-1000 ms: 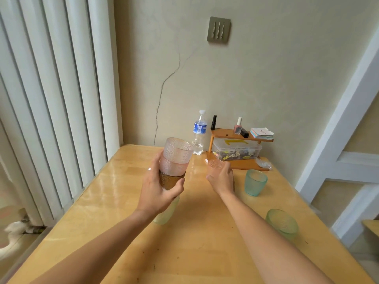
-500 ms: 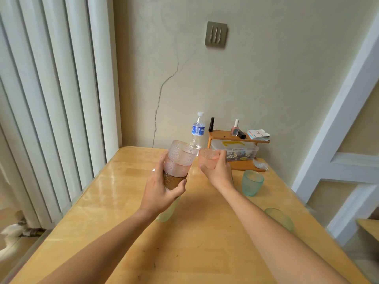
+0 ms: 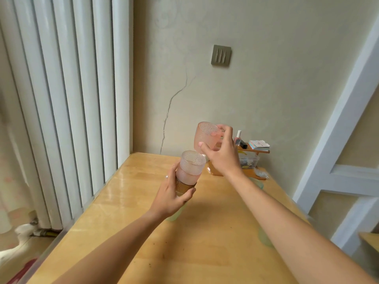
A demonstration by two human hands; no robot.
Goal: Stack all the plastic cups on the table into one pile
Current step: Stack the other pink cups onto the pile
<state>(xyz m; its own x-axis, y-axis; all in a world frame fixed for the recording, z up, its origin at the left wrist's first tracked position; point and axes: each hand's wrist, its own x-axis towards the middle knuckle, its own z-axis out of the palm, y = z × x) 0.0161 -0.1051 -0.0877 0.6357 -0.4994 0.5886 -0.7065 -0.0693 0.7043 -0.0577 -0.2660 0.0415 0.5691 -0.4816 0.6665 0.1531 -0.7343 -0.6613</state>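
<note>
My left hand grips a stack of nested cups: a pink dimpled one on top, a brown one below it, a pale green one at the bottom. My right hand holds a single pink dimpled cup tilted in the air, just above and to the right of the stack's rim. A green cup stands on the table, mostly hidden behind my right forearm. A teal cup peeks out behind the same arm farther back.
The wooden table runs to the wall. A small wooden shelf at the back holds a nail polish bottle, a card stack and a clear box. White vertical blinds line the left side.
My right hand picked the pink cup off the table and lifted it up and left, to just above the stack. The left hand kept holding the stack. My view tilted upward.
</note>
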